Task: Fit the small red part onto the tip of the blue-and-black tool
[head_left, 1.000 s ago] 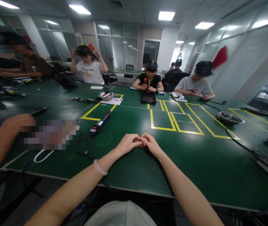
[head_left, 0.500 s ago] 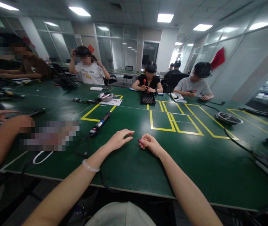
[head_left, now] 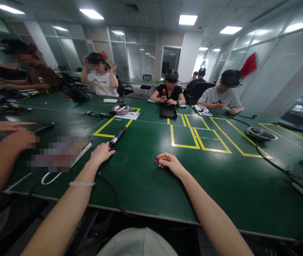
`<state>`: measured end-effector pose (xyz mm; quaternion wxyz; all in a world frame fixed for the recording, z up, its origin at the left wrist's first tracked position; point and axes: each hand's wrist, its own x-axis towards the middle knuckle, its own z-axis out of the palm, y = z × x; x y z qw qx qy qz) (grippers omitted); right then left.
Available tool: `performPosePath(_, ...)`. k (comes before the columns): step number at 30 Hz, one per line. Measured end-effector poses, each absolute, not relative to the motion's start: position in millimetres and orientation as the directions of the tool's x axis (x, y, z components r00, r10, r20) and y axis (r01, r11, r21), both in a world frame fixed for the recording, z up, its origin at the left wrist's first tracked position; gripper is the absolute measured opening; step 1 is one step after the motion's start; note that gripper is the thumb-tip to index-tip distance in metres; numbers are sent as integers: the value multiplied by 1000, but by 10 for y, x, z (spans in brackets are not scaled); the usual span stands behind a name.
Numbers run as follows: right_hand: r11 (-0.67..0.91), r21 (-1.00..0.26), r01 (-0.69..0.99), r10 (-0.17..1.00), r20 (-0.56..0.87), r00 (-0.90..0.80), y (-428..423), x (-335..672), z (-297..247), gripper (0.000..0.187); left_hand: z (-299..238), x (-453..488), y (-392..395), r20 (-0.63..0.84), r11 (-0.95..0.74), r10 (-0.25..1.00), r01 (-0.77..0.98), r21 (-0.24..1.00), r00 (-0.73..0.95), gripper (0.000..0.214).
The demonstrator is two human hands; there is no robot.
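Observation:
My left hand [head_left: 102, 153] is at the near end of a corded black cylindrical electric screwdriver [head_left: 118, 137], which lies on the green table [head_left: 146, 188]. Its fingers and thumb straddle that end and hide it. Over the table's middle, my right hand [head_left: 169, 163] pinches a small red and dark piece [head_left: 157, 159] between thumb and fingertips; its exact kind is too small to make out.
Yellow tape rectangles [head_left: 184, 145] mark the table ahead. A metal bowl [head_left: 261, 134] stands at the right, another bowl [head_left: 121, 109] on paper farther back. At left, a co-worker's hands [head_left: 18, 142] are beside a blurred-out packet [head_left: 58, 153]. Co-workers sit opposite, near a black tray [head_left: 168, 111].
My left hand has moved left, from beside my right hand to the electric screwdriver's near end. My right hand keeps its place with the small red piece.

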<state>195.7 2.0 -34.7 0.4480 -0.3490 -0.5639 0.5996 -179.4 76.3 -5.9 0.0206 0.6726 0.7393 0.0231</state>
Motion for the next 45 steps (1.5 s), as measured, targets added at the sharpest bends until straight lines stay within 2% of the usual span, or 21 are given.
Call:
performPosePath(9,85,-993,-78,957,104,-272,67,1947,-406,32,18,-1512,697,40,82,995,990,117,-87,61)
performPosePath(15,117,-984,-132,956,147,-254,111,1923,-467,37,92,-984,483,52,-45,998,995,87,41,59)
performPosePath(19,188,-981,-37,944,191,-270,109,1917,-473,29,96,-574,319,78,-156,986,986,64,151,53)
performPosePath(22,301,-948,100,927,266,-263,82,1915,-455,19,93,-299,196,98,-230,970,971,63,224,49)
performPosePath(27,506,-785,357,859,425,-285,29,1892,-408,6,99,14,30,90,-306,950,947,96,298,46)
performPosePath(32,533,-686,495,846,416,-333,-14,1848,-365,6,76,130,-47,92,-373,927,921,115,364,41)
performPosePath(35,535,-657,532,845,405,-349,-28,1849,-349,7,54,135,-58,103,-399,916,910,113,389,42)
performPosePath(45,565,-663,491,824,422,-379,-10,1884,-309,14,51,125,-45,93,-397,917,910,115,388,44)
